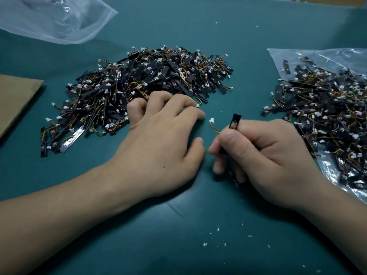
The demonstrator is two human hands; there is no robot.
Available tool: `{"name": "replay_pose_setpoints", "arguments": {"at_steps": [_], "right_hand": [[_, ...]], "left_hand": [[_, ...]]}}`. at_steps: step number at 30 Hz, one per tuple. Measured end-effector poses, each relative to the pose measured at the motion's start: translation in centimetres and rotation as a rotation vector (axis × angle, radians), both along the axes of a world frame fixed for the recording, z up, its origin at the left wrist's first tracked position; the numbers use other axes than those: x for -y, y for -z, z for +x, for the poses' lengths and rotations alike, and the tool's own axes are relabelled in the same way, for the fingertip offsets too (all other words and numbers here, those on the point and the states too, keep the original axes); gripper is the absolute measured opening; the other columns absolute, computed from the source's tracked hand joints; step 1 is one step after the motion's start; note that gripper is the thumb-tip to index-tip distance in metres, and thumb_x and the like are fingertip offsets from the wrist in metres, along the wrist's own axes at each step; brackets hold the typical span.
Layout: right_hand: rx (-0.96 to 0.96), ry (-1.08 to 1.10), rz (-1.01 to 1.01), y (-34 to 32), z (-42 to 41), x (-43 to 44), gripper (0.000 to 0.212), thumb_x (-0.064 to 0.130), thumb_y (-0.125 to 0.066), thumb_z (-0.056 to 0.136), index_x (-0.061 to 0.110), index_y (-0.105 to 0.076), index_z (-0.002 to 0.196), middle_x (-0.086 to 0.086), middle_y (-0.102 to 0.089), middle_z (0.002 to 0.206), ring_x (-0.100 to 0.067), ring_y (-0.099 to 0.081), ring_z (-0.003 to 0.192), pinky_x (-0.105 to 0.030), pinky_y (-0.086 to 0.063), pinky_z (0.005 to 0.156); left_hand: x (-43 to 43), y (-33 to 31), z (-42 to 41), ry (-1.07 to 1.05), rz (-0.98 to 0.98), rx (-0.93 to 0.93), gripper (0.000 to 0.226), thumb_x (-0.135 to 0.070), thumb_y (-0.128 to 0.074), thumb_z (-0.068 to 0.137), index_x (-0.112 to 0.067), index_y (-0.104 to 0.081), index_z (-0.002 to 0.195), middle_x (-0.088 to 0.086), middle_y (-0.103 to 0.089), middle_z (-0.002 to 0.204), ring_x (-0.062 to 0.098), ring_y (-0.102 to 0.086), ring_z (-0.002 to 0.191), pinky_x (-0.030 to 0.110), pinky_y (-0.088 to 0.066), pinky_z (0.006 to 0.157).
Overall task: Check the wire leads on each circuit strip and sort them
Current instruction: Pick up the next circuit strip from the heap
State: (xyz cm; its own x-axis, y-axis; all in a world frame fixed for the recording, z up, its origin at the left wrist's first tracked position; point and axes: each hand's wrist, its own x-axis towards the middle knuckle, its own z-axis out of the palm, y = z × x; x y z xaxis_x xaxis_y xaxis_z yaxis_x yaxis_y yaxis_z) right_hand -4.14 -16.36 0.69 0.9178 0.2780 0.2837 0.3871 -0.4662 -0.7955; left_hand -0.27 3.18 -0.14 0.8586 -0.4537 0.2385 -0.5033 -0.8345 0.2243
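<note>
A big heap of black circuit strips [143, 80] with coloured wire leads and white plugs lies on the teal table, left of centre. A second heap of strips [325, 116] lies on a clear plastic bag at the right. My left hand [162, 143] reaches to the near edge of the left heap, fingers bent among the strips; whether it holds one is hidden. My right hand [264, 155] grips one black circuit strip [235, 121] upright, its wire lead and white plug [212, 120] sticking out to the left.
An empty clear plastic bag [53, 18] lies at the far left. A brown cardboard sheet [14, 100] sits at the left edge. Small white scraps [205, 244] dot the teal table [198, 225] near me.
</note>
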Motion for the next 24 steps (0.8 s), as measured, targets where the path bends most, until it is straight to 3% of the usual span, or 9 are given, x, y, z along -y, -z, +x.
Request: {"name": "replay_pose_setpoints", "arguments": {"at_steps": [2,5,10,16,17,19,21,24], "right_hand": [[-0.042,-0.012,0.014,0.08,0.07,0.19,0.041,0.037,-0.041,0.107,0.023,-0.059,0.073,0.007,-0.066,0.061,-0.013,-0.059,0.051,-0.018,-0.041,0.054],[-0.102,-0.048,0.094,0.05,0.23,0.4,0.036,0.033,-0.039,0.105,0.018,-0.052,0.075,-0.002,-0.06,0.063,-0.021,-0.053,0.056,-0.029,-0.04,0.056],[-0.067,-0.096,0.029,0.18,0.14,0.14,0.031,0.029,-0.049,0.105,0.012,-0.07,0.09,0.009,-0.07,0.066,-0.006,-0.059,0.051,-0.013,-0.042,0.054],[0.002,-0.042,0.04,0.06,0.04,0.04,0.042,0.034,-0.047,0.106,0.023,-0.062,0.069,0.008,-0.06,0.051,-0.009,-0.054,0.042,-0.014,-0.04,0.049],[0.027,0.002,0.123,0.04,0.11,-0.01,0.038,0.034,-0.046,0.108,0.023,-0.063,0.076,0.005,-0.061,0.055,-0.011,-0.052,0.041,-0.015,-0.039,0.048],[0.045,0.098,0.403,-0.1,0.41,0.28,0.018,0.033,-0.048,0.109,0.024,-0.063,0.11,-0.002,-0.069,0.069,-0.02,-0.047,0.038,-0.017,-0.038,0.044],[0.019,0.175,0.547,-0.22,0.76,0.59,0.03,0.027,-0.051,0.105,0.024,-0.053,0.135,-0.004,-0.074,0.077,-0.019,-0.044,0.036,-0.016,-0.037,0.043],[-0.025,0.144,0.429,0.04,0.78,0.45,0.023,0.013,-0.055,0.102,0.022,-0.067,0.12,-0.003,-0.074,0.071,-0.015,-0.045,0.038,-0.017,-0.038,0.042]], "left_hand": [[0.04,-0.04,-0.03,-0.01,0.005,-0.007,0.037,-0.046,-0.045,0.09,-0.036,-0.06,0.122,-0.018,-0.051,0.132,0.016,-0.037,0.127,0.035,-0.014,0.093],[0.06,-0.05,-0.06,-0.014,0.003,-0.016,0.038,-0.047,-0.045,0.09,-0.036,-0.059,0.123,-0.018,-0.051,0.132,0.016,-0.037,0.127,0.035,-0.015,0.094],[-0.04,0.05,0.13,0.012,-0.01,-0.034,0.037,-0.05,-0.045,0.092,-0.034,-0.058,0.122,-0.015,-0.051,0.134,0.018,-0.038,0.126,0.037,-0.022,0.1],[-0.06,-0.05,0.15,0.033,-0.044,-0.051,0.041,-0.044,-0.048,0.09,-0.026,-0.062,0.125,-0.01,-0.054,0.133,0.021,-0.04,0.127,0.038,-0.031,0.102],[-0.04,-0.07,0.13,0.035,-0.043,-0.058,0.043,-0.044,-0.047,0.09,-0.026,-0.062,0.126,-0.01,-0.054,0.134,0.021,-0.04,0.127,0.038,-0.031,0.103],[0.01,-0.12,0.1,0.042,-0.053,-0.07,0.046,-0.045,-0.045,0.089,-0.026,-0.061,0.129,-0.01,-0.054,0.134,0.02,-0.039,0.129,0.038,-0.031,0.105],[-0.05,-0.09,0.15,0.056,-0.079,-0.074,0.045,-0.042,-0.046,0.09,-0.024,-0.062,0.129,-0.009,-0.054,0.132,0.019,-0.04,0.129,0.037,-0.032,0.108],[-0.17,0.12,0.43,0.111,-0.183,-0.069,0.029,-0.02,-0.055,0.094,-0.019,-0.066,0.12,-0.004,-0.059,0.12,0.021,-0.046,0.12,0.032,-0.037,0.106]]}}
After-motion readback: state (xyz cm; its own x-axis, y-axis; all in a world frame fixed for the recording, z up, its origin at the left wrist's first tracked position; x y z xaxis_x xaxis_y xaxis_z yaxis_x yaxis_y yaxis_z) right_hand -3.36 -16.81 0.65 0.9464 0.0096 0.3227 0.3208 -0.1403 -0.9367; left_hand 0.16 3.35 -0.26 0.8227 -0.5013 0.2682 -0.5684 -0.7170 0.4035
